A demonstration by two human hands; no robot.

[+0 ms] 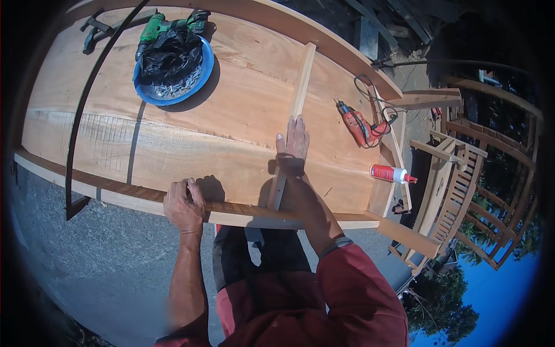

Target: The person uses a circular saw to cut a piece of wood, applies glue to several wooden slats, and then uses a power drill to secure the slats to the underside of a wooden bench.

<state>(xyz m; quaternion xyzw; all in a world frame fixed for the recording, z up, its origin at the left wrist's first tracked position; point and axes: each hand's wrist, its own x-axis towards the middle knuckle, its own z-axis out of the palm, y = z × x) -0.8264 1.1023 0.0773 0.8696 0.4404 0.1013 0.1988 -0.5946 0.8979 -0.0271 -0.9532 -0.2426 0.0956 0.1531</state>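
Observation:
A large wooden panel (pixel 243 95) with raised edge boards lies in front of me. My left hand (pixel 185 206) is closed over the near edge rail (pixel 127 194), its fingers curled. Stretched forward, my right hand (pixel 294 140) lies flat on the wooden crosspiece (pixel 303 78), which runs from the near rail to the far rail. Its fingers are extended and it grips nothing. Part of the crosspiece is hidden under that hand and wrist.
At the far left are a blue basin (pixel 209 68) holding screws and black plastic, a green cordless drill (pixel 153 29) and a hammer (pixel 98 26). On the right lie a corded red drill (pixel 359 124) and a red-and-white glue bottle (pixel 388 173). Wooden furniture frames (pixel 457 202) stand beyond.

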